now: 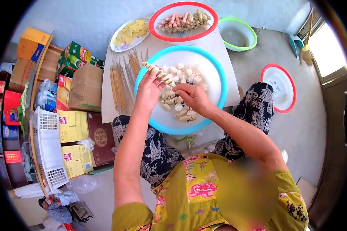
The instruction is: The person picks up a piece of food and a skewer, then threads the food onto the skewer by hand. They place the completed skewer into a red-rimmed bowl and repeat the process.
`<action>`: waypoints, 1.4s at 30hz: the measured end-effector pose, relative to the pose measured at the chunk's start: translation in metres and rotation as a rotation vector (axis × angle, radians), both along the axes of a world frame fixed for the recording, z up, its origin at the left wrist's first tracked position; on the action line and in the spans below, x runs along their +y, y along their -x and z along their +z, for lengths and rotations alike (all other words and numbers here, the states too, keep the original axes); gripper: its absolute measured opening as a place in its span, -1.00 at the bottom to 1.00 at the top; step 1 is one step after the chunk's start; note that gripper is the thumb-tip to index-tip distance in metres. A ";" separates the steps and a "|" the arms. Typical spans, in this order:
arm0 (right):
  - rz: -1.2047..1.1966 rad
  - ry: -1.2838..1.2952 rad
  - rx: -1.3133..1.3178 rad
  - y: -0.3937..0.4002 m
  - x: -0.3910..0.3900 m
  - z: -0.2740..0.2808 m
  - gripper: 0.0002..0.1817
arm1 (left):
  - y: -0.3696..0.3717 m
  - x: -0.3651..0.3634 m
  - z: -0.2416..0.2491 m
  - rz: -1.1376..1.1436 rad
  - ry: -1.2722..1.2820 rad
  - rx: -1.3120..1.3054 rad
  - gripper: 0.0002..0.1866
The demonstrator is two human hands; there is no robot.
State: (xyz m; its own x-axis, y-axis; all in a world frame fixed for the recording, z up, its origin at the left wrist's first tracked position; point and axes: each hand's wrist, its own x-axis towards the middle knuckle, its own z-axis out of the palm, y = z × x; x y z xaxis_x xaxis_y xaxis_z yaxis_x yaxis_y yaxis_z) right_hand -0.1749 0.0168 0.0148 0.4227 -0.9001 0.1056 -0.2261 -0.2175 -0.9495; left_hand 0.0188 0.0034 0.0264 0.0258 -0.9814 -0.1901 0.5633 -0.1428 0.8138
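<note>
My left hand [147,89] is closed around a skewer of pale, spiral-cut food [164,77] with darker edges, held tilted above the blue-rimmed basin [222,82]. The fingers of my right hand [194,98] pinch at its lower right end; the stick itself is mostly hidden there. Inside the basin, beneath both hands, lie whitish lumpy pieces [189,73] and loose spiral-cut pieces [187,116]. Bare wooden skewers [118,88] are spread on the table [108,109], left of the basin.
A red-rimmed basin [154,32] with filled skewers and a plate [114,44] of yellow slices stand at the back. A green-rimmed basin [253,37] is beyond the table's right corner; another red-rimmed basin [294,90] sits on the floor. Cardboard boxes [86,86] are stacked left.
</note>
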 end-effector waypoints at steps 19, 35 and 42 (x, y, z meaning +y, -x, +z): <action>0.012 -0.149 -0.042 -0.007 0.001 -0.008 -0.83 | 0.002 -0.002 -0.018 0.040 -0.033 0.167 -0.60; -0.001 -0.092 -0.022 -0.008 0.003 -0.016 -0.84 | 0.000 -0.007 -0.028 0.192 0.032 0.180 -0.71; 0.010 -0.104 0.005 -0.008 0.003 -0.013 -0.83 | -0.001 -0.010 -0.033 0.267 0.028 0.207 -0.72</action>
